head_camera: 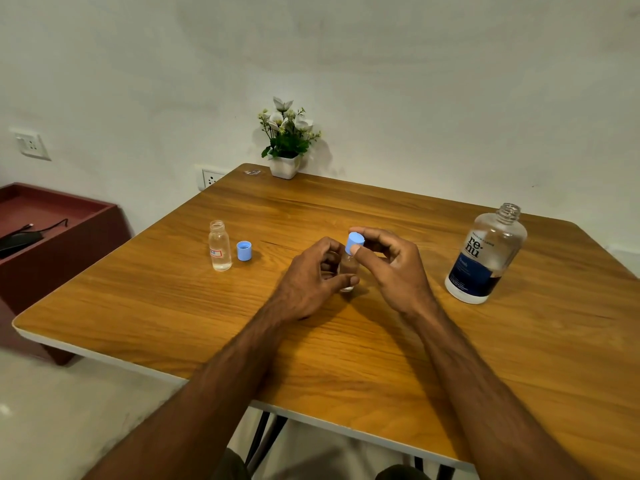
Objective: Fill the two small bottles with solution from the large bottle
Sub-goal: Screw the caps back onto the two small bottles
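Note:
A small clear bottle (348, 270) stands upright at the middle of the wooden table (346, 341), and my left hand (311, 278) grips its body. My right hand (394, 265) pinches a blue cap (354, 242) that sits on top of this bottle. Another small clear bottle (219, 245) stands uncapped to the left, holding clear liquid, with its blue cap (244, 251) lying beside it. The large clear bottle (486, 254) with a dark blue label stands uncapped at the right.
A white pot of artificial flowers (285, 140) stands at the table's far edge against the wall. A dark red cabinet (52, 237) with a black device and cable sits to the left of the table. Wall sockets are behind.

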